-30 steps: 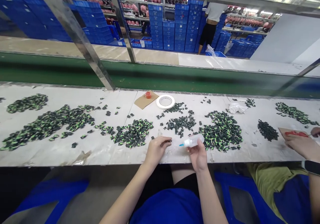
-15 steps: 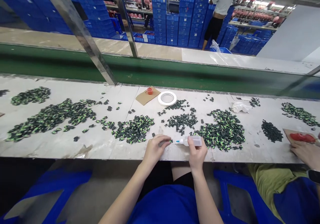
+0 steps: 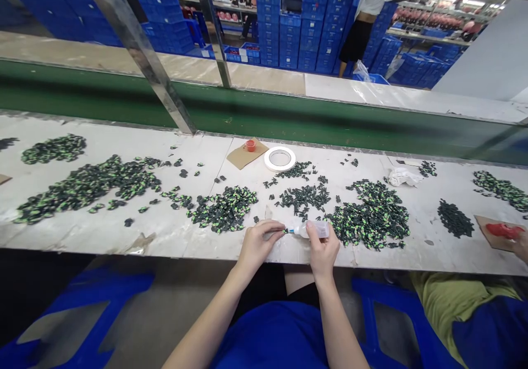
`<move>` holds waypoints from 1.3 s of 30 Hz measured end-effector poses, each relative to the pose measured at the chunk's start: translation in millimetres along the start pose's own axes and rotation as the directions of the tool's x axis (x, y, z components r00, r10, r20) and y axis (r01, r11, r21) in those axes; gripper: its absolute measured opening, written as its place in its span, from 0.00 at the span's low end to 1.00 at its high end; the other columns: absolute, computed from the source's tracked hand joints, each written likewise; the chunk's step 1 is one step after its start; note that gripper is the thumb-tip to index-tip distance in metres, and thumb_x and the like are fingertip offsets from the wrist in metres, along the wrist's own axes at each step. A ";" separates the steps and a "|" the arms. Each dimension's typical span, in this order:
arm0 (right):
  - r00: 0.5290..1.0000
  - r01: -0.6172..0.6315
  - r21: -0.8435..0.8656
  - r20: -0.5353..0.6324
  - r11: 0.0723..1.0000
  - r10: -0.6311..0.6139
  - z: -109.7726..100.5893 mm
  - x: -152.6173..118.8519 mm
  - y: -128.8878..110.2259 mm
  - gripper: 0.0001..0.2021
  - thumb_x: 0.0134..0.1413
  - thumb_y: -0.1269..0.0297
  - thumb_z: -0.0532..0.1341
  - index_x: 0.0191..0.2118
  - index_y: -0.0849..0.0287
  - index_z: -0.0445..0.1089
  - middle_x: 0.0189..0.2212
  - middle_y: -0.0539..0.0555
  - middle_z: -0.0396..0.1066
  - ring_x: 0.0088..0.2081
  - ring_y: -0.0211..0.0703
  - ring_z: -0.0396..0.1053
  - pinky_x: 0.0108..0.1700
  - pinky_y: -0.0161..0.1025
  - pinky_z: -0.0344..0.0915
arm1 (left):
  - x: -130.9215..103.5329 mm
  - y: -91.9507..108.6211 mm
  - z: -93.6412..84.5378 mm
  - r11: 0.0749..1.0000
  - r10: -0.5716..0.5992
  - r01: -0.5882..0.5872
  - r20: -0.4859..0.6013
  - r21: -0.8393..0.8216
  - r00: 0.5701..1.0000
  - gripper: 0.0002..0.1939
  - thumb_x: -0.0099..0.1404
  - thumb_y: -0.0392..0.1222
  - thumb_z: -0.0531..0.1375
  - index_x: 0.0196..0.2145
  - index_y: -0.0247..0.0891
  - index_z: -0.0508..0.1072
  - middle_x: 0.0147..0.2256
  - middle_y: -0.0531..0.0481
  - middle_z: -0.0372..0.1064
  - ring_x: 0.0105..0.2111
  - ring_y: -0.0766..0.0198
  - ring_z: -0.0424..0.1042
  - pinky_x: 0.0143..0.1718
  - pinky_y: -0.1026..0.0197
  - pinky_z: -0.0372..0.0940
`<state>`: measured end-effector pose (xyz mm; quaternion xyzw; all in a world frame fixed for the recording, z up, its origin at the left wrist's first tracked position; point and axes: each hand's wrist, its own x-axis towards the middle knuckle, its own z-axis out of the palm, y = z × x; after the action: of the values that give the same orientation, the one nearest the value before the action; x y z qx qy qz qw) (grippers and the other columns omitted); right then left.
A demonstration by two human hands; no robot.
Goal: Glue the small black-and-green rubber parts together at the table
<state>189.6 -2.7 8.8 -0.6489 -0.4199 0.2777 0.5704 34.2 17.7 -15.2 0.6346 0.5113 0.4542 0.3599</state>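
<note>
Between the thumb and fingers of my left hand (image 3: 260, 241) is a small black-and-green part (image 3: 286, 230), held just above the white tabletop. My right hand (image 3: 324, 251) is closed around a clear squeeze bottle (image 3: 317, 229) lying nearly level. The bottle's thin blue tip (image 3: 291, 231) points left and is at the small part, touching it or nearly so. A heap of black-and-green parts (image 3: 225, 208) lies beyond my left hand, and a larger heap (image 3: 373, 215) is to the right of the bottle. Small plain black pieces (image 3: 304, 197) are scattered beyond my hands.
A roll of white tape (image 3: 280, 159) lies beside brown cardboard (image 3: 241, 159) bearing a red cap-like cup (image 3: 250, 146). Crumpled white tissue (image 3: 403, 177) is farther right. A co-worker's hand (image 3: 522, 246) is by a red object (image 3: 505, 230) at the right edge. A metal post (image 3: 142, 55) slants at the left.
The bottle in my right hand has moved left, bringing its tip up to the part in my left hand. The view has shifted slightly. The co-worker's hand has moved right.
</note>
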 end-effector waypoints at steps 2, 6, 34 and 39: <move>1.000 -0.003 0.001 -0.001 1.000 0.003 0.2 0.0 -0.1 0.16 0.47 0.49 0.63 0.26 0.58 0.66 0.19 0.50 0.72 0.22 0.41 0.67 0.26 0.36 0.62 | 0.0 -0.2 0.0 1.000 0.001 -0.001 0.002 -0.003 1.000 0.04 0.57 0.38 0.64 0.32 0.41 0.80 0.34 0.47 0.79 0.37 0.57 0.78 0.44 0.55 0.72; 1.000 -0.002 -0.001 -0.002 1.000 0.002 0.2 0.1 0.1 0.16 0.47 0.49 0.63 0.25 0.59 0.66 0.20 0.50 0.72 0.22 0.41 0.66 0.26 0.36 0.61 | 0.2 -0.3 0.1 1.000 -0.006 0.006 0.000 0.002 1.000 0.04 0.57 0.38 0.64 0.32 0.41 0.80 0.34 0.47 0.79 0.38 0.57 0.78 0.44 0.55 0.72; 0.997 -0.036 0.065 -0.068 0.997 0.040 0.3 1.3 4.3 0.17 0.45 0.49 0.64 0.26 0.59 0.64 0.19 0.49 0.69 0.22 0.40 0.65 0.25 0.35 0.61 | 1.1 -0.2 0.4 1.000 0.003 -0.003 -0.007 0.001 1.000 0.04 0.57 0.38 0.64 0.30 0.42 0.80 0.33 0.47 0.79 0.37 0.57 0.78 0.43 0.55 0.72; 0.988 -0.001 0.231 -0.150 0.973 0.037 -5.1 4.8 4.9 0.17 0.45 0.49 0.64 0.29 0.59 0.64 0.21 0.48 0.67 0.21 0.38 0.65 0.24 0.35 0.62 | -0.4 0.0 -0.4 1.000 -0.012 0.012 -0.003 -0.005 1.000 0.05 0.56 0.36 0.64 0.30 0.41 0.80 0.33 0.47 0.79 0.38 0.56 0.78 0.44 0.55 0.72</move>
<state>197.3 -1.1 5.5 -0.6018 -0.3336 0.2792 0.6698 33.9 17.2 -15.2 0.6297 0.5147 0.4544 0.3635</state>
